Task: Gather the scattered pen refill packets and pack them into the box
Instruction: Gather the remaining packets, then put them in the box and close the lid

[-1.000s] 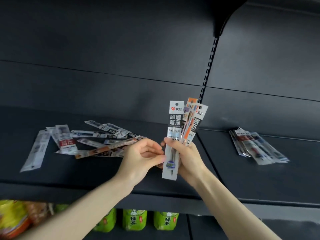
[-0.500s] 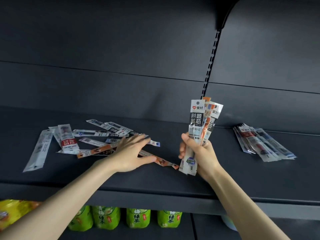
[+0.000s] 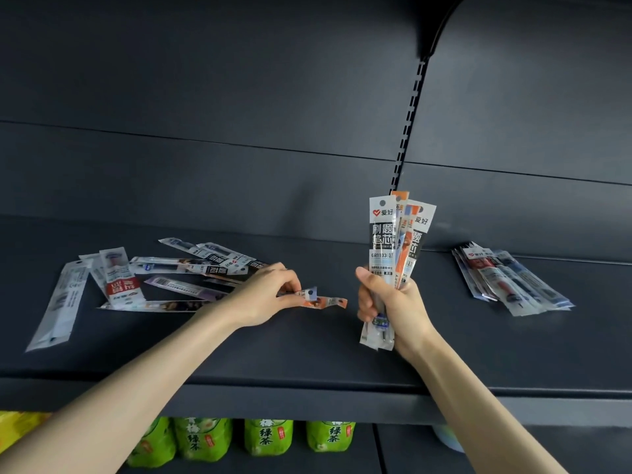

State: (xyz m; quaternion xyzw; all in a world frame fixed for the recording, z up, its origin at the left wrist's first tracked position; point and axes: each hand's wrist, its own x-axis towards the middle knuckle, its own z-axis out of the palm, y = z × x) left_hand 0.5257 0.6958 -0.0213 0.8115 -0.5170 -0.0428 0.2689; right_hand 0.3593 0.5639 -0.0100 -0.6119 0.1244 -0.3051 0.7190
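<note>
My right hand [image 3: 388,302] grips an upright bundle of pen refill packets [image 3: 395,241], black-and-white and orange ones, above the dark shelf [image 3: 307,354]. My left hand [image 3: 270,295] rests on the shelf, its fingers pinching the end of two flat packets [image 3: 325,299], one orange-tipped and one blue-tipped. Behind and left of that hand lie several scattered refill packets [image 3: 164,278], one with a red label [image 3: 119,278]. A second loose stack of packets [image 3: 509,278] lies on the shelf at the right. No box is in view.
The shelf has a dark back wall with a slotted upright [image 3: 408,124] behind my right hand. Below the shelf's front edge stand green tea bottles [image 3: 266,439] and a yellow package [image 3: 17,429] at the far left.
My left hand left the bundle, reached down to the shelf and closed its fingers on two flat packets. My right hand moved right with the bundle.
</note>
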